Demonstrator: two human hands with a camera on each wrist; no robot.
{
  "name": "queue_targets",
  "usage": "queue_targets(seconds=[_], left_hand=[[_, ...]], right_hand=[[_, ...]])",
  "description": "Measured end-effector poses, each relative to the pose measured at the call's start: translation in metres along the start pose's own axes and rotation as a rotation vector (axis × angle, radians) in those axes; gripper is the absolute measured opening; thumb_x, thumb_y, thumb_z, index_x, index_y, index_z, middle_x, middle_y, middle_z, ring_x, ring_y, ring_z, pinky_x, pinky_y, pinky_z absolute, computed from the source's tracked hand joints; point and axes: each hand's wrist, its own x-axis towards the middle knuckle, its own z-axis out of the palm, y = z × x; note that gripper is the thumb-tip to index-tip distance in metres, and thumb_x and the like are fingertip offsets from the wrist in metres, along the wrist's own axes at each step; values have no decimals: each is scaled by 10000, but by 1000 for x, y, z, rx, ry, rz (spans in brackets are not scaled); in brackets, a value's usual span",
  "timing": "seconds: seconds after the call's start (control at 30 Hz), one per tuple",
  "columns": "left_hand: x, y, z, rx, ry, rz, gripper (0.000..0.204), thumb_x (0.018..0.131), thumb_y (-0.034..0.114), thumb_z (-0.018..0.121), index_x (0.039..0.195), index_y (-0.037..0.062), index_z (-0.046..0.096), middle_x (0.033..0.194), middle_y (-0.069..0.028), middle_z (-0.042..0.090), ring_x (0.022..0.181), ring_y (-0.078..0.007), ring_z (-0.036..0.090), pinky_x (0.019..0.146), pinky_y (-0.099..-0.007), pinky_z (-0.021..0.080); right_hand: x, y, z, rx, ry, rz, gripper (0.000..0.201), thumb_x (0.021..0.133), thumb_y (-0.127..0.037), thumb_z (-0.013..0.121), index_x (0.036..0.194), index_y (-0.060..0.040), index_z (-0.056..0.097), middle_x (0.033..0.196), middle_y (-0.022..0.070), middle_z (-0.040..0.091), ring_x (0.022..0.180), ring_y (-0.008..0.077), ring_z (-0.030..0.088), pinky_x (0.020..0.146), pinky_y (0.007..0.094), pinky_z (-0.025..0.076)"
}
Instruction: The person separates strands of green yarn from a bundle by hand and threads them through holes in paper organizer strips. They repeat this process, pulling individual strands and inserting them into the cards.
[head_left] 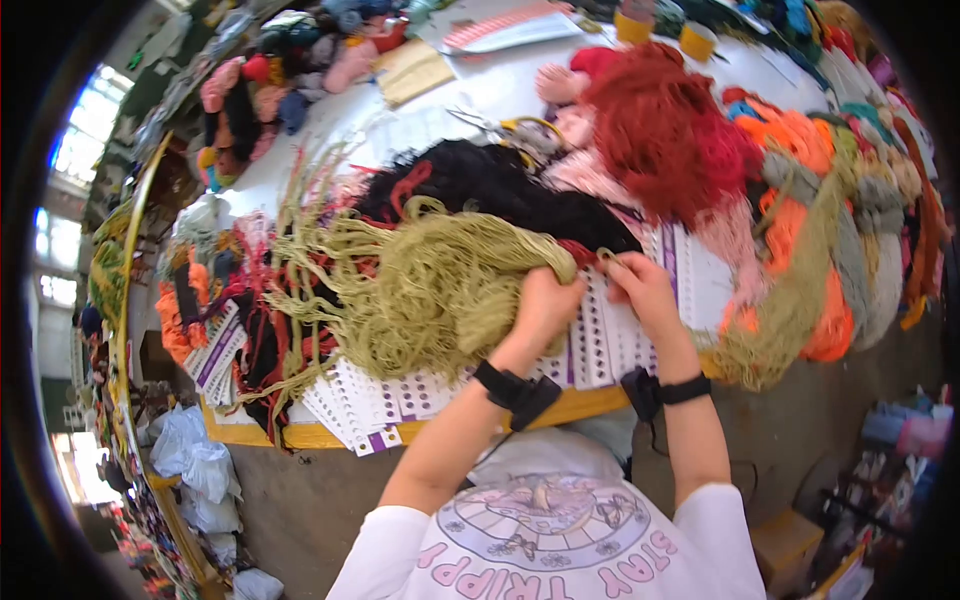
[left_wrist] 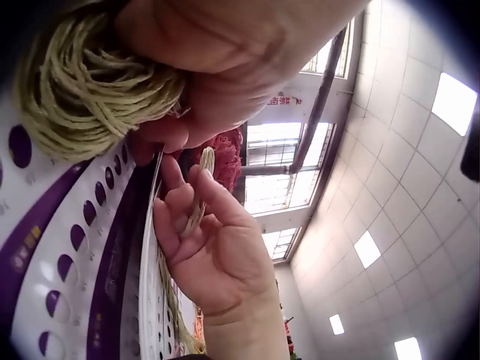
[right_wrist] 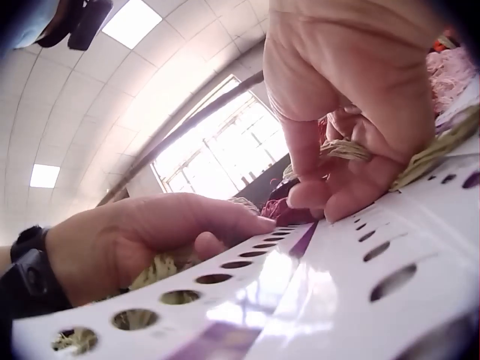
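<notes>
A large tangled bundle of olive-green yarn (head_left: 430,290) lies across the table. At its right end my left hand (head_left: 550,308) grips the bundle, close over white cards punched with rows of holes (head_left: 590,340). My right hand (head_left: 645,290) is just to the right, pinching a thin green yarn strand (left_wrist: 201,202) between thumb and fingers. In the right wrist view, that strand runs across the right hand (right_wrist: 352,97) and off to the right side. A dark red yarn piece (head_left: 577,252) shows between the hands. Black yarn (head_left: 500,190) is heaped behind the green bundle.
Dark red yarn (head_left: 650,130) and orange yarn (head_left: 835,315) are piled to the right. A long green skein (head_left: 780,320) hangs over the table's yellow front edge (head_left: 330,438). Scissors (head_left: 520,128) lie at the back. White plastic bags (head_left: 195,455) stand lower left.
</notes>
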Motion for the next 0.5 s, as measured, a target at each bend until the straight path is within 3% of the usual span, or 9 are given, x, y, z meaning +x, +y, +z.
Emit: queue_targets(seconds=[0.07,0.13,0.23,0.33,0.5], left_hand=[[-1,-1,-6,-112,-68,-99,98,739,83,595,774,-7,576,635,-45,575,441,-94,517,374,-225,384],[-1,9,-12,-4,-115,-262,144,740,93,592,792,-41,581,644,-86,598,465,-117,559,412,-246,426],[0,8,-13,-71,-121,-286,137,749,99,586,798,-27,565,617,-80,586,456,-119,559,387,-236,406],[3,4,-14,-226,-161,-304,102,773,82,557,808,-13,562,606,-66,566,459,-118,534,383,-225,386],[8,-4,-17,-285,-265,-332,72,796,44,503,791,-10,551,593,-77,570,449,-121,511,410,-224,396]], right_hand=[[4,4,3,27,110,40,142,846,-162,541,900,-40,587,761,-6,589,588,43,498,561,165,432],[1,1,7,42,137,15,136,843,-145,543,879,-19,580,716,-4,579,591,39,501,536,170,411],[-1,5,9,-55,118,-50,148,822,-139,563,849,5,580,687,19,591,597,57,518,537,200,413],[-4,7,14,-332,199,-160,151,794,-140,582,832,6,589,684,52,601,600,96,539,555,247,429],[-3,12,16,-402,257,-232,151,766,-139,592,837,-6,602,702,95,612,623,153,573,583,282,441]])
